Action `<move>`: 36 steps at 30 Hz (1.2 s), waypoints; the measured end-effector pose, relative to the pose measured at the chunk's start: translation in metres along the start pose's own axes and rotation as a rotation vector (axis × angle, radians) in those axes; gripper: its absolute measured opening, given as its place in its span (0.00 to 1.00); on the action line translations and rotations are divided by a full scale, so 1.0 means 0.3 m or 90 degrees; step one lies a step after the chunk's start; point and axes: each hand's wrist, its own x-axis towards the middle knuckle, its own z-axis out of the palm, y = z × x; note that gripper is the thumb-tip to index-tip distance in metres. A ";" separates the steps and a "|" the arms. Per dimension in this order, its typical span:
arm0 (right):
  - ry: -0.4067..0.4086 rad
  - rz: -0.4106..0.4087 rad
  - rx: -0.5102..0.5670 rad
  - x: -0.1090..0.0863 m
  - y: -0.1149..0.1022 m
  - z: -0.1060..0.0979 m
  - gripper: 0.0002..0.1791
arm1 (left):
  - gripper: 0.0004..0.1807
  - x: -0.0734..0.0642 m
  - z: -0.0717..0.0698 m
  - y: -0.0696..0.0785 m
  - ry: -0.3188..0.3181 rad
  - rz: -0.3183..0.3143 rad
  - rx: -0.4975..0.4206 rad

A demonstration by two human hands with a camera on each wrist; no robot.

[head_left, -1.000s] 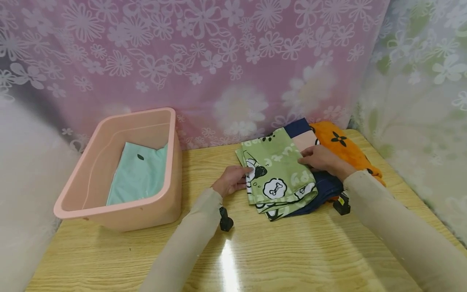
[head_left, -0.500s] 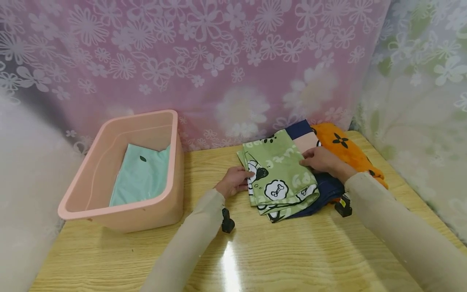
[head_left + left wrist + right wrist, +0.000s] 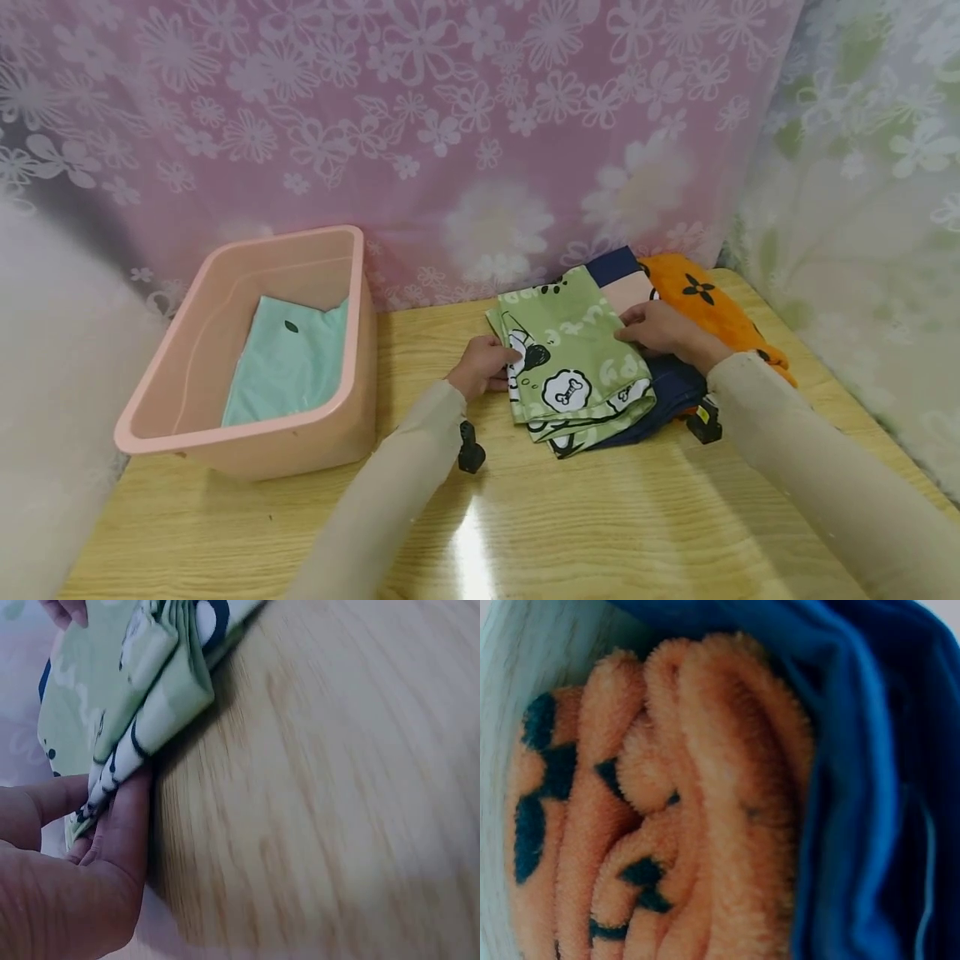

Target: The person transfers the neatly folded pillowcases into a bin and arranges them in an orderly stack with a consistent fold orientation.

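A folded green cloth point(image 3: 577, 342) with dog and bone prints lies partly on top of a navy and pink folded cloth point(image 3: 628, 287). At its left edge my left hand point(image 3: 482, 367) pinches the layers; in the left wrist view the thumb is above and the fingers point(image 3: 126, 825) are tucked beneath. My right hand point(image 3: 660, 329) holds the green cloth's right edge, its far fingers hidden. Beyond that hand lies a fuzzy orange cloth point(image 3: 693, 292) with dark flower shapes. The right wrist view shows the orange folds point(image 3: 727, 787) beside blue fabric point(image 3: 862, 750), without the hand.
A pink plastic tub point(image 3: 360, 350) stands on the left of the wooden table point(image 3: 570, 525), with a folded mint-green cloth point(image 3: 288, 358) inside. Flowered curtains point(image 3: 420, 167) hang behind and at the sides. Each wrist carries a small black device point(image 3: 470, 448).
My left hand has shifted very slightly at the green cloth's left edge. The right hand and the cloths stay nearly where they were; the view moves slightly.
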 end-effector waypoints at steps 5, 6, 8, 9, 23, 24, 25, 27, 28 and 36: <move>0.001 -0.011 0.003 0.004 -0.004 -0.008 0.24 | 0.09 -0.008 -0.004 0.002 0.021 0.007 0.005; 0.001 -0.014 0.004 0.004 -0.003 -0.010 0.24 | 0.08 -0.010 -0.003 0.003 0.022 0.009 0.004; 0.002 -0.017 0.008 0.003 -0.003 -0.014 0.25 | 0.12 -0.016 -0.001 0.007 0.029 0.018 0.010; 0.002 -0.017 0.011 0.002 -0.002 -0.015 0.25 | 0.16 -0.020 0.000 0.010 0.031 0.020 0.014; 0.031 -0.050 0.060 -0.029 -0.021 -0.018 0.24 | 0.25 -0.043 -0.004 0.028 0.033 0.072 -0.011; 0.031 -0.053 0.061 -0.033 -0.025 -0.020 0.24 | 0.25 -0.045 -0.004 0.030 0.036 0.080 -0.011; 0.031 -0.053 0.063 -0.038 -0.029 -0.022 0.25 | 0.25 -0.048 -0.004 0.033 0.039 0.086 -0.011; 0.032 -0.057 0.068 -0.049 -0.037 -0.028 0.25 | 0.25 -0.059 -0.005 0.042 0.042 0.097 -0.007; 0.032 -0.060 0.072 -0.054 -0.042 -0.031 0.26 | 0.25 -0.064 -0.006 0.047 0.042 0.099 -0.006; 0.030 -0.087 0.098 -0.123 -0.101 -0.069 0.27 | 0.26 -0.120 -0.005 0.103 0.064 0.147 0.038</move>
